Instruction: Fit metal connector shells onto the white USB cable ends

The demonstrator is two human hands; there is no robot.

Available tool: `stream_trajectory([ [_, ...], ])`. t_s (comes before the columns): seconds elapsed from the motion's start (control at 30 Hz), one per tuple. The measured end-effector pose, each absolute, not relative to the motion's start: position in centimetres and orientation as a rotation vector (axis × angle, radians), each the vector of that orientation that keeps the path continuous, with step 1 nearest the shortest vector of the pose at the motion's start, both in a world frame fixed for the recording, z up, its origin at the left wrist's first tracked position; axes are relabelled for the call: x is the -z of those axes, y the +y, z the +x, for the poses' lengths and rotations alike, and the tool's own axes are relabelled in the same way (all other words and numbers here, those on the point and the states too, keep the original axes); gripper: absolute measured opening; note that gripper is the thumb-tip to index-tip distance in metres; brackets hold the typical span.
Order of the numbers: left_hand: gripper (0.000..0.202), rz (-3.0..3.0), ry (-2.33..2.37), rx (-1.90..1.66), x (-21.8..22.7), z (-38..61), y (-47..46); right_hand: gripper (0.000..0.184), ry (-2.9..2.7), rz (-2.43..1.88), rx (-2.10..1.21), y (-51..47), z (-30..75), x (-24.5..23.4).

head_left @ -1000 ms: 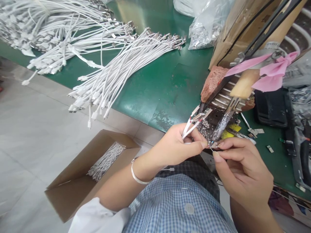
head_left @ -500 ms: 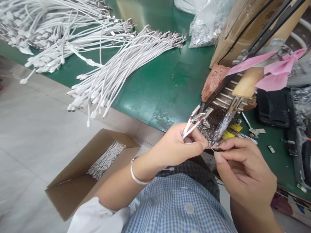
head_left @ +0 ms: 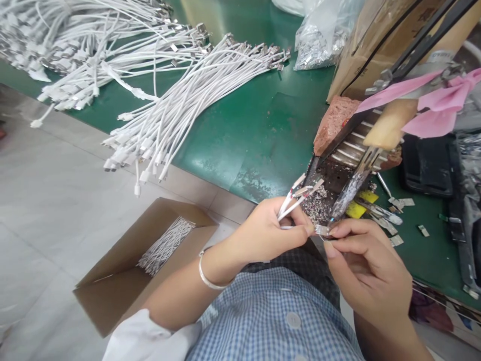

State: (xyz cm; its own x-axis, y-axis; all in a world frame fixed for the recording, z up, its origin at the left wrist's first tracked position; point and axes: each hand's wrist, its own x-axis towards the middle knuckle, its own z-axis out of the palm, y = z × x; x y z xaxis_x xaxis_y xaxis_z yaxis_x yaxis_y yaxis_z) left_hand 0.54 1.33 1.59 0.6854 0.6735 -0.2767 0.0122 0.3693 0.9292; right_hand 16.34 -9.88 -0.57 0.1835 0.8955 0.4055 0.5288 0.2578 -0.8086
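Note:
My left hand [head_left: 272,230] is closed around several white cables [head_left: 289,206] whose bare metal plugs fan upward past the fingers. One more cable lies between thumb and forefinger, its small metal connector [head_left: 321,229] pointing right. My right hand [head_left: 366,260] pinches a thin silvery wire [head_left: 322,237] close under that connector, fingertips near its right end. Just above, the crusted tip of a fixed soldering iron [head_left: 349,193] points down at the connector. Whether tip and connector touch is hard to tell. The iron's wooden handle [head_left: 391,123] carries a pink ribbon [head_left: 432,108].
Bundled white cables [head_left: 195,100] lie across the green table [head_left: 240,145]. A cardboard box [head_left: 112,286] on the floor at left contains more cables. Around the iron are a brick [head_left: 334,123], solder crumbs [head_left: 317,205], tweezers [head_left: 383,213] and a black case [head_left: 426,165]. A plastic bag [head_left: 321,40] holds metal parts.
Both hands have moved slightly left and down, bringing the connector a little away from the iron's tip. The grips look the same. The view has shifted a little.

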Motion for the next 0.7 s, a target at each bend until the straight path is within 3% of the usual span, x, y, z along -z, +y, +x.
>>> stream_trajectory([
  [0.7, 0.015, 1.167, 0.67, -0.42, -1.1, -1.3, -1.9, 0.023, -1.6, -1.299, -0.521, -12.9, 16.4, 0.2],
])
